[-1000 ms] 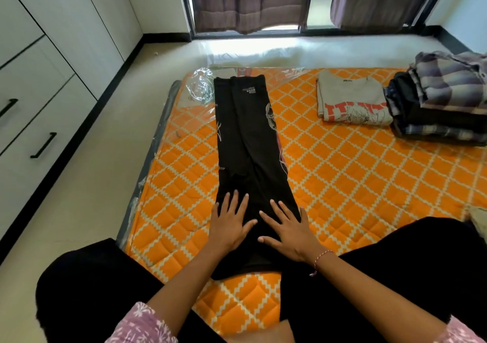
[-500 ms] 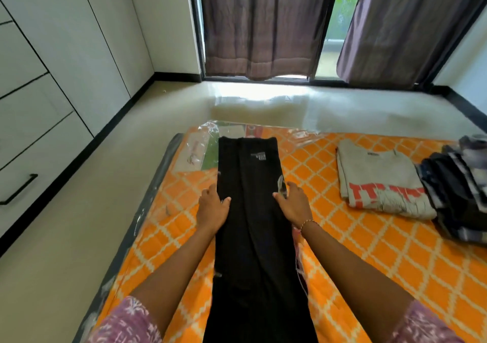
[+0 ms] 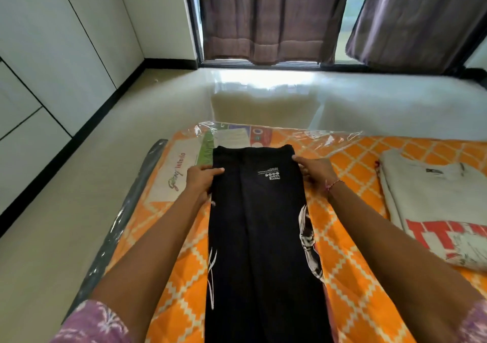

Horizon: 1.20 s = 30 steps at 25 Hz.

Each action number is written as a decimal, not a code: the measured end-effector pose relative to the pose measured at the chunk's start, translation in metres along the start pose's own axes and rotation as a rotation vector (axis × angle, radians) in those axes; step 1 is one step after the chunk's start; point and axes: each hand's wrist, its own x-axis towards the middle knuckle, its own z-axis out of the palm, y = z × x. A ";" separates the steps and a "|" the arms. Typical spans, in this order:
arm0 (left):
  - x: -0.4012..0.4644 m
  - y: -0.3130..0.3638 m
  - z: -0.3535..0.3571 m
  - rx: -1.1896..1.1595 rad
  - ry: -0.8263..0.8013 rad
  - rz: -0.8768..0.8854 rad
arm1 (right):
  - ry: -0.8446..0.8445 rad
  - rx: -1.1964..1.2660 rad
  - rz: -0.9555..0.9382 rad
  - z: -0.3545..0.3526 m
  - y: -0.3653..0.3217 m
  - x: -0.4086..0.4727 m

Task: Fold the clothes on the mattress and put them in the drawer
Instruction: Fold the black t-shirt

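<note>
- Room: pale floor (image 3: 163,111), one window at the far wall with two dark curtains (image 3: 268,18), white cabinet fronts (image 3: 34,84) along the left. No open drawer is in view, and I cannot tell which front is the drawer meant.
- Mattress (image 3: 350,237): one, orange lattice cover, still in clear plastic wrap at its far edge, lying on the floor and carrying all the clothes seen.
- Black garment (image 3: 258,237): one, laid lengthwise down the middle of the mattress as a long narrow strip with white print at both side edges and a small white label near the far end. Judged folded to width only; the lengthwise folds are not yet done.
- Grey T-shirt (image 3: 427,203): one, red print, lying at the right, well apart from the black garment. It looks folded already and awaits stowing.
- Left hand (image 3: 201,182): its grip grasps the left edge of the black garment near the far end, thumb on top.
- Right hand (image 3: 316,170): its grip pinches the far right corner of the same garment; a thin thread band sits at the wrist.
- Progress, as judged: one item folded, one partway, none in a drawer. The task is short of halfway.
</note>
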 end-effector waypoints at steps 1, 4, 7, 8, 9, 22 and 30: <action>0.005 0.001 0.001 -0.002 0.005 -0.009 | 0.006 -0.056 -0.043 0.003 -0.004 0.004; 0.004 0.014 0.011 0.060 -0.090 -0.007 | 0.008 0.047 0.008 0.016 -0.014 0.015; -0.010 0.031 0.023 0.075 -0.104 0.088 | -0.067 0.188 0.089 0.015 -0.025 0.003; -0.017 0.035 0.024 0.060 -0.082 0.128 | -0.083 0.175 0.008 0.010 -0.029 -0.004; -0.025 0.039 0.021 0.057 -0.066 0.179 | -0.086 0.142 -0.102 0.005 -0.033 -0.014; -0.249 -0.131 -0.102 1.206 -0.056 1.170 | -0.039 -0.819 -0.940 -0.076 0.149 -0.260; -0.289 -0.138 -0.117 1.372 -0.190 1.063 | -0.278 -1.251 -0.721 -0.102 0.156 -0.278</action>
